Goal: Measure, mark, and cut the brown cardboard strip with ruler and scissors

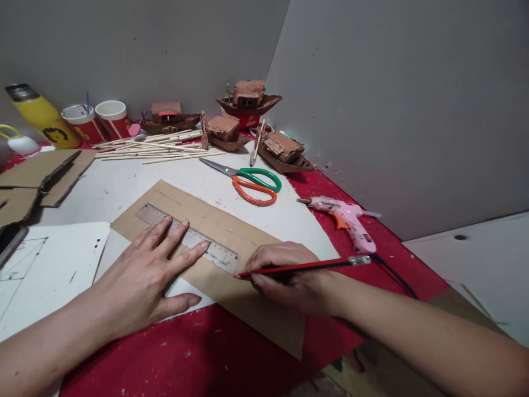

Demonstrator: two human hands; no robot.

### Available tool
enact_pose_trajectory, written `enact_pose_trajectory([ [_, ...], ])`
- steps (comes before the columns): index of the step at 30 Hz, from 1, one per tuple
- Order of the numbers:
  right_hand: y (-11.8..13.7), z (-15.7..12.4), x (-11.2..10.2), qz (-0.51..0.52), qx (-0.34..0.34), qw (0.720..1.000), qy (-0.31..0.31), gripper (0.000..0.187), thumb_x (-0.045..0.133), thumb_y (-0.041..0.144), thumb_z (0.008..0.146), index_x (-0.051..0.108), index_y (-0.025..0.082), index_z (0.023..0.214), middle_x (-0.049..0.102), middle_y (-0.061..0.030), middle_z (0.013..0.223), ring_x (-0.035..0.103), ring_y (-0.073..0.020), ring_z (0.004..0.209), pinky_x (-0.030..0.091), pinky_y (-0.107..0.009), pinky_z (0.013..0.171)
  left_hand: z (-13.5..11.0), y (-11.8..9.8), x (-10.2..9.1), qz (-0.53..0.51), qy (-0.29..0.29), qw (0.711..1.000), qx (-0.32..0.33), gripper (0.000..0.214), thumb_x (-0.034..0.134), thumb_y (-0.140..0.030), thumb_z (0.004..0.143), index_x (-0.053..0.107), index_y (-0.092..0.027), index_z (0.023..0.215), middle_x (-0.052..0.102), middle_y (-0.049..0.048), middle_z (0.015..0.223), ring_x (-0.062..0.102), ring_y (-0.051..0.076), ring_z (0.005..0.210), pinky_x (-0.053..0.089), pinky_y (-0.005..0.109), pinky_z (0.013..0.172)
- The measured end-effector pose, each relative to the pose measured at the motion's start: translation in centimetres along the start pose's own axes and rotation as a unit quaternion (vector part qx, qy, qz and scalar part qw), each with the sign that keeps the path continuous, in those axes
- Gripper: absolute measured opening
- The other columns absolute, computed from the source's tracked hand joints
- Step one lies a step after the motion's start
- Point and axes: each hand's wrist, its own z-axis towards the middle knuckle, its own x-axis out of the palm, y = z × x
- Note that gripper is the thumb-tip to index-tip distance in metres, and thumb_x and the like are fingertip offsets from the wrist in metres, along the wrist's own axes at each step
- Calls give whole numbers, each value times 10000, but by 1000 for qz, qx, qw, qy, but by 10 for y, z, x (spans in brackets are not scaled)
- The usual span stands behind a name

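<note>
A clear plastic ruler (219,256) lies slantwise across a strip of brown cardboard (264,317). My left hand (151,270) rests on it with fingers spread, its fingertips pressing the ruler down. In my right hand (285,275) is a red and black pencil (308,267), pinched near its point. The pencil tip is at the ruler's lower right end, close to the cardboard; whether it touches is hard to tell. Faint pencil marks run along the cardboard's upper part. Green and orange handled scissors (252,184) lie beyond the cardboard, blades pointing left.
Several small brown model boats (283,149) stand at the back beside thin wooden sticks (157,146). A pink glue gun (347,220) lies at right. Paper cups (113,118), a yellow bottle (47,118), folded cardboard (25,182) and a sheet with drawn lines (61,259) are at left.
</note>
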Motion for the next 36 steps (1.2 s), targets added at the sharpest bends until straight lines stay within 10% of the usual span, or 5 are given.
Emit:
enact_pose_trajectory([
  [36,6,3,5,-48,50,995,-69,153,548,106,830,681,179,809,704,-36,686,632,-123,568,502,-218,551,0,-1,2,-24,-12,1000,-12,756,619,-579,825,357,-374,1503,277,140,1602,306,487,1403,388,647,1027],
])
